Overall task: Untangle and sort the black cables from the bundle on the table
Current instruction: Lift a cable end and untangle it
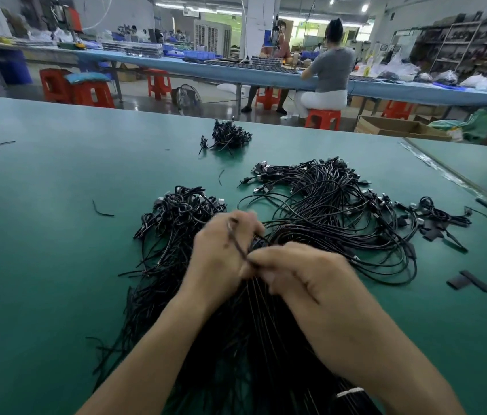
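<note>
With fingers [261, 260] of left hand [218, 256] and right hand [308, 280] curled, pinching one thin black cable [237, 243] at frame centre, just above the bundle [329, 205] sprawling centre-right and below.

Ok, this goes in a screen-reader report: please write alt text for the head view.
A person's left hand and right hand pinch one thin black cable over a bundle of black cables on a green table. Looser cable piles lie beyond.

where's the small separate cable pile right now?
Head view, top centre: the small cable pile sits near the far edge of the green table, apart from and beyond the big looped cable heap.
</note>
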